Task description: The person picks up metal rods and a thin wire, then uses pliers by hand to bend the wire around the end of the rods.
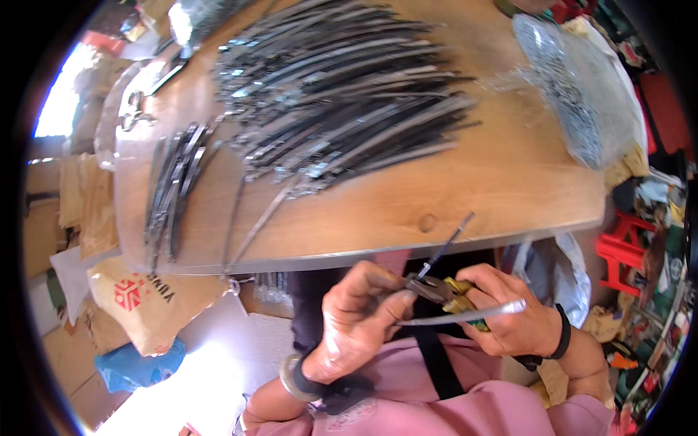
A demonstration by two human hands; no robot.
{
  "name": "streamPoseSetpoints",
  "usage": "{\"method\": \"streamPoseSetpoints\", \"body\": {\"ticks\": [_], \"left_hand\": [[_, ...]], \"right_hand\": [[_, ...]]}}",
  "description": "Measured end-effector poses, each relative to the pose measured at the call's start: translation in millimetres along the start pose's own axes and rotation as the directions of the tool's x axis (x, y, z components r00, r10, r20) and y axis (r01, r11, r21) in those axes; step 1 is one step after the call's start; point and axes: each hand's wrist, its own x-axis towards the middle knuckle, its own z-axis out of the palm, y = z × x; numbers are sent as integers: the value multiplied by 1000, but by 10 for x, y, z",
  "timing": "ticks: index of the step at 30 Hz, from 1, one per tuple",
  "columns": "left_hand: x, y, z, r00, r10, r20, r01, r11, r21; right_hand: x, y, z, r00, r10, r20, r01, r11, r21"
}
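My left hand [361, 320] pinches a narrow strip by the table's near edge. One dark thin end [452, 240] points up over the tabletop, and a lighter grey length [472, 315] runs right across below my right hand; whether they are one piece I cannot tell. My right hand [516, 309] is wrapped round pliers [436, 291] with yellowish handles. The jaws are at the strip, right beside my left fingertips. Many similar dark, shiny-ended strips [342, 94] lie in a broad heap on the table, with a smaller bunch [174, 185] to its left.
The wooden table [523, 196] spans the view ahead of me. Scissors [134, 112] lie at its left, and a clear bag of small metal pieces [563, 87] at its right. A printed tan bag [149, 305] is lower left; a red stool [622, 251] stands right.
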Motion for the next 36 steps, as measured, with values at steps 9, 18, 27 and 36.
{"method": "streamPoseSetpoints", "body": {"ticks": [9, 18, 27, 36], "left_hand": [[-22, 329, -464, 980, 138, -140, -128, 988, 81], [16, 903, -1719, 581, 797, -166, -44, 234, 971], [122, 587, -1617, 679, 708, 194, -73, -198, 978], [235, 896, -1815, 554, 832, -14, 81, -37, 996]], "right_hand": [[666, -175, 24, 982, -168, -85, 173, 983, 58], [524, 47, -158, 927, 129, -351, 1, 937, 348], [481, 73, -120, 966, 116, -231, -67, 976, 209], [404, 202, -234, 948, 105, -299, -8, 951, 308]]}}
